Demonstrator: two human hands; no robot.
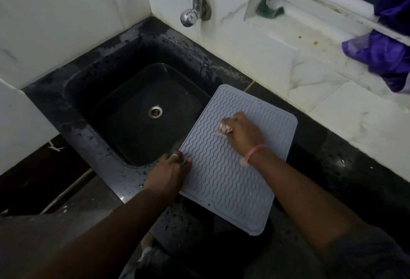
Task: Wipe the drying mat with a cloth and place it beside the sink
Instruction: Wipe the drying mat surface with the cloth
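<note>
Here, in the head view, the grey drying mat (pixel 233 158) is lying on the dark counter (pixel 332 167) just to the right of the black sink (pixel 133 105), with its far left corner hanging a little over the sink rim. It seems to be placed so because water from wiping can run into the sink, and the flat counter is giving support under the pressure.

The left hand (pixel 169 173) is pinching the mat's left edge, thumb on top and fingers curled under or against the edge, probably to stop the mat from sliding. The right hand (pixel 243 133) is closed around a small pale cloth (pixel 225 129), which is bunched in the fingers and pressing on the upper middle of the ribbed surface. The two hands are apart, one at the edge, one on the mat. The wiping looks to be in progress.
</note>
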